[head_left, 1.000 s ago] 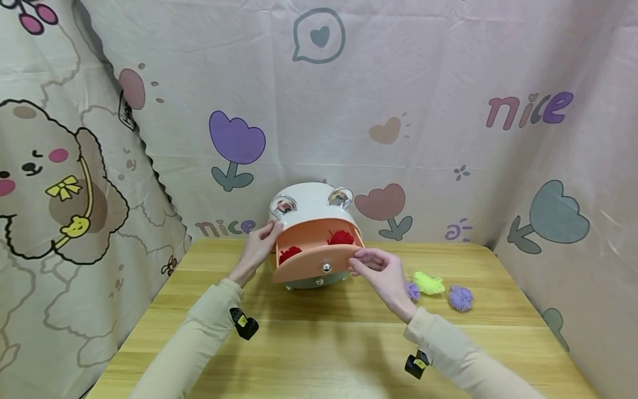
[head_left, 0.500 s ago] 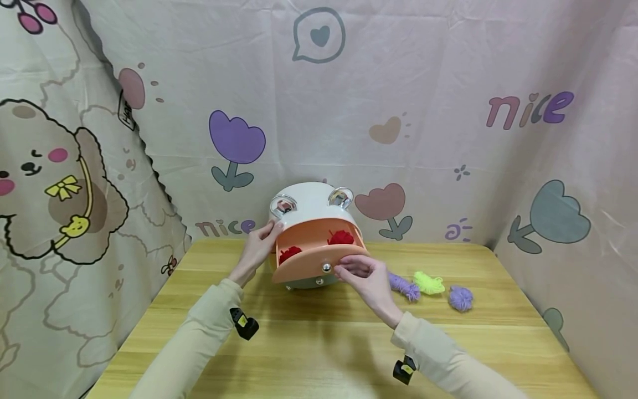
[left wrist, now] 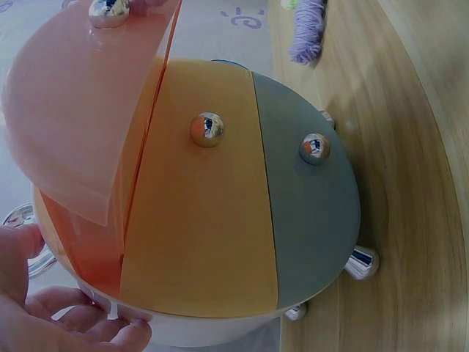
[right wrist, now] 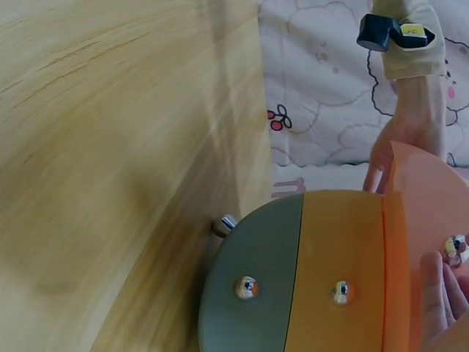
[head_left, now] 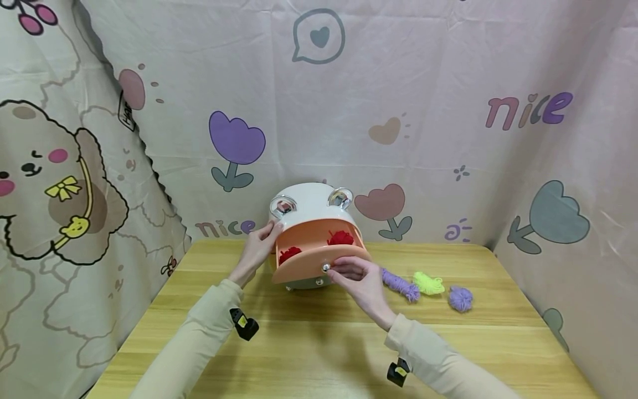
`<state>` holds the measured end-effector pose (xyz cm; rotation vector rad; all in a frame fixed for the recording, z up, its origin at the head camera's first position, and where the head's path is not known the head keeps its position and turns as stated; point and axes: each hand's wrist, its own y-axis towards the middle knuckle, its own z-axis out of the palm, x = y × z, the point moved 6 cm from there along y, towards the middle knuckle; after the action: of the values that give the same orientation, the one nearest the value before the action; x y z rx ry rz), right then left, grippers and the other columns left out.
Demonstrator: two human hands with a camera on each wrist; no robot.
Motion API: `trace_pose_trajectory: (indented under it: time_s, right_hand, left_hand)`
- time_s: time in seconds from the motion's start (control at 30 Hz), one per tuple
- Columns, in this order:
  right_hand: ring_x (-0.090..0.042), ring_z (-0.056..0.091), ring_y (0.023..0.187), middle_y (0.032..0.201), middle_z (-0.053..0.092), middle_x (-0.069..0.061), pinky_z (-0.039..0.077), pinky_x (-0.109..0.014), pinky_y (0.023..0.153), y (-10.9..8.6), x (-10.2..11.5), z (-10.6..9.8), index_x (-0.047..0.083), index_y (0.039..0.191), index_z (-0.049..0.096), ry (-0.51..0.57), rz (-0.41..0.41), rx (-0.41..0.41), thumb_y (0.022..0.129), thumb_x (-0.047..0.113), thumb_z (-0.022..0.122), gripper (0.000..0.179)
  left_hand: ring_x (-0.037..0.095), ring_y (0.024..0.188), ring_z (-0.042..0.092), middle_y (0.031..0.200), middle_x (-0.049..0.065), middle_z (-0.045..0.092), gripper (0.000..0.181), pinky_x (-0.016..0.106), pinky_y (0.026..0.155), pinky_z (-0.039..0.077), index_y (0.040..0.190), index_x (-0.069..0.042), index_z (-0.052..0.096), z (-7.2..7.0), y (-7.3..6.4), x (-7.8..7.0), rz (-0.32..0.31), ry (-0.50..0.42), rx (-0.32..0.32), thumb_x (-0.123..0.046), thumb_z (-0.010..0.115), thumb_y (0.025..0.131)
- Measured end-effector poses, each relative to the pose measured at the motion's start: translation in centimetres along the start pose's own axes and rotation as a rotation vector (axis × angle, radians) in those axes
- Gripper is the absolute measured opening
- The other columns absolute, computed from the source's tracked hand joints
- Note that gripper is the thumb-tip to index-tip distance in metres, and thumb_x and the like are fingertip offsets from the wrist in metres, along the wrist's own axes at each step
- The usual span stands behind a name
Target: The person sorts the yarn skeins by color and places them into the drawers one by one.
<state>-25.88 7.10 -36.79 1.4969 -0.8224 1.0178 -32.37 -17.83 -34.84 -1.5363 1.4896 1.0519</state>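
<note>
A small round-fronted drawer cabinet (head_left: pixel 311 202) has a white shell and two silver rings on top. Its peach top drawer (head_left: pixel 299 270) is pulled out, with two red yarn bundles (head_left: pixel 341 238) inside. The yellow middle drawer (left wrist: pixel 201 213) and grey-green bottom drawer (left wrist: pixel 311 227) are closed. My left hand (head_left: pixel 259 246) holds the cabinet's left side, thumb near a silver ring and fingers bent along the shell. With thumb and fingertips, my right hand (head_left: pixel 361 282) pinches the silver knob (head_left: pixel 326 267) of the top drawer; the knob also shows in the right wrist view.
Right of the cabinet lie a long purple yarn bundle (head_left: pixel 400 285), a neon yellow yarn bundle (head_left: pixel 428 283) and a purple yarn ball (head_left: pixel 461 298). They rest on the wooden table (head_left: pixel 299 354). A printed curtain (head_left: pixel 319 111) hangs behind the table and along its sides.
My right hand has slid left from the right end of the drawer front to its knob, uncovering more of the long purple yarn. My left hand and the drawer have stayed put.
</note>
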Motion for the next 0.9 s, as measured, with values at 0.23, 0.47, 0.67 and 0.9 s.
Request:
trace_pose_trajectory:
  time_s: [0.23, 0.47, 0.67, 0.9]
  right_hand:
    - [-0.002, 0.073, 0.082, 0.102, 0.073, -0.032, 0.062, -0.020, 0.077, -0.01, -0.19, 0.43, -0.008, 0.105, 0.071, 0.000, 0.003, 0.001, 0.083, 0.001, 0.080, 0.026]
    - [-0.001, 0.072, 0.081, 0.102, 0.072, -0.033, 0.062, -0.019, 0.076, -0.02, -0.15, 0.65, -0.008, 0.105, 0.069, 0.006, 0.006, -0.005, 0.082, 0.000, 0.079, 0.026]
    - [-0.001, 0.072, 0.079, 0.099, 0.073, -0.033, 0.061, -0.019, 0.075, 0.07, -0.28, 0.67, -0.008, 0.102, 0.070, -0.001, 0.000, -0.030, 0.082, 0.000, 0.079, 0.024]
    - [-0.001, 0.072, 0.079, 0.098, 0.073, -0.033, 0.061, -0.019, 0.075, 0.12, -0.34, 0.70, -0.009, 0.102, 0.070, 0.004, -0.001, -0.037, 0.082, -0.001, 0.079, 0.023]
  left_hand:
    - [0.029, 0.156, 0.021, 0.167, 0.004, 0.024, 0.068, 0.044, 0.128, 0.025, 0.156, -0.005, 0.031, 0.06, 0.06, 0.01, 0.005, -0.009, 0.001, -0.046, 0.048, 0.105]
    - [0.030, 0.156, 0.022, 0.167, 0.004, 0.024, 0.068, 0.045, 0.127, 0.026, 0.157, -0.006, 0.031, -0.02, -0.01, -0.08, 0.002, -0.004, -0.002, -0.046, 0.048, 0.105]
    - [0.030, 0.156, 0.021, 0.167, 0.004, 0.024, 0.068, 0.046, 0.127, 0.026, 0.157, -0.007, 0.031, 0.03, -0.04, -0.02, -0.001, 0.003, 0.004, -0.047, 0.048, 0.105]
    - [0.031, 0.156, 0.021, 0.168, 0.004, 0.024, 0.068, 0.047, 0.127, 0.025, 0.157, -0.007, 0.030, 0.05, -0.08, 0.00, -0.001, 0.004, 0.008, -0.047, 0.047, 0.105]
